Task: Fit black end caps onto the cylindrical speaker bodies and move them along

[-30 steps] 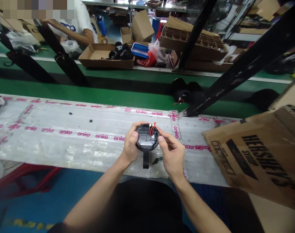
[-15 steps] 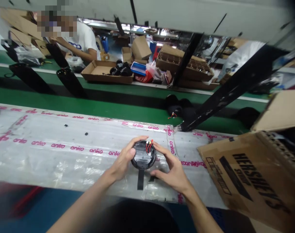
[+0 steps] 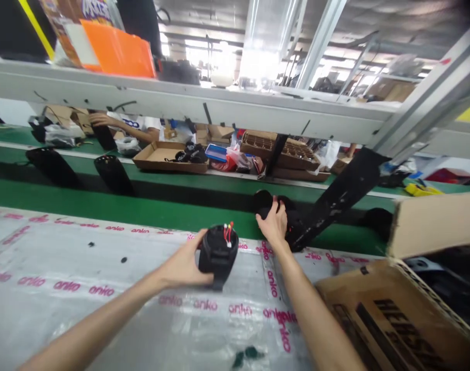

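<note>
My left hand (image 3: 186,263) is wrapped around a black cylindrical housing (image 3: 218,257), held tilted above the plastic-covered bench. Thin red and black wires with small white connectors (image 3: 229,236) stick up from its round end. Farther out, my right hand (image 3: 274,221) reaches over the green surface, fingers spread, onto a cluster of round black parts (image 3: 263,200). Its fingertips seem to touch one of them; the hand partly covers the cluster.
An open cardboard box (image 3: 374,309) with black items stands at the right. A black slanted post (image 3: 335,201) rises beside my right hand. Black cylinders (image 3: 113,172) stand on the green surface (image 3: 173,206) at the left. Across it, a co-worker's hand (image 3: 99,119) holds another.
My right hand has left the housing and stretched forward to the black parts. My left hand keeps the housing, now tipped to show its side. The view has tilted upward.
</note>
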Tool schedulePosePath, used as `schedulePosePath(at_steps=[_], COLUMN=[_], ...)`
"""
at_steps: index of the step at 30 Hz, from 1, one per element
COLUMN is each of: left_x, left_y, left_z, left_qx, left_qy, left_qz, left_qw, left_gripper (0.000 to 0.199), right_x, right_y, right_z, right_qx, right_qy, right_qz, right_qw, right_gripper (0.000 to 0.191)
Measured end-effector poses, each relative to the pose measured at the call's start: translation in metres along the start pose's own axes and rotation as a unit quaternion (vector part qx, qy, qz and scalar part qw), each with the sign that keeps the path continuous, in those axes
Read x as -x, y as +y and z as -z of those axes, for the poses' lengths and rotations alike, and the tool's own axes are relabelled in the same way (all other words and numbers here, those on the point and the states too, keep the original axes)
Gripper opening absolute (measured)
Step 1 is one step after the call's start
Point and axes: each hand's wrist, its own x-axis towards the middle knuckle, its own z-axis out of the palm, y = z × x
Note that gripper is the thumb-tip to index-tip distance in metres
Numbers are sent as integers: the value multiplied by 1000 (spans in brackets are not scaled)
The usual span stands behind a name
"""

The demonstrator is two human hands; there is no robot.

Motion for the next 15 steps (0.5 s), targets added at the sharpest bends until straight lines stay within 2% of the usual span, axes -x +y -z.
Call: schedulePosePath(at_steps=[2, 4, 6, 8, 11, 15], left_x=[-42, -85, -123, -149, -168, -165], left_y=[-14, -33, -56, -77, -96, -98], left_z=[26, 48, 64, 72, 76, 80], left_qx=[-38, -57, -77, -75, -62, -57], left_qy=[80, 154, 244, 290, 326, 335], left_qz=[19, 43, 85, 108, 128, 135], left_qw=[996, 985, 963, 948, 935, 931], left_gripper=[78, 82, 87, 85, 75, 72], right_x=[2, 8, 12, 11, 5, -1], right_y=[7, 14, 18, 19, 14, -6], right_z=[-11, -17, -21, -22, -20, -3], right_qx=[34, 56, 69, 75, 71, 33], right_qy=[7, 13, 22, 30, 34, 19], right_qz=[1, 8, 13, 10, 0, -7], right_qw=[999, 998, 997, 997, 997, 999], right_gripper=[88, 88, 88, 89, 84, 78])
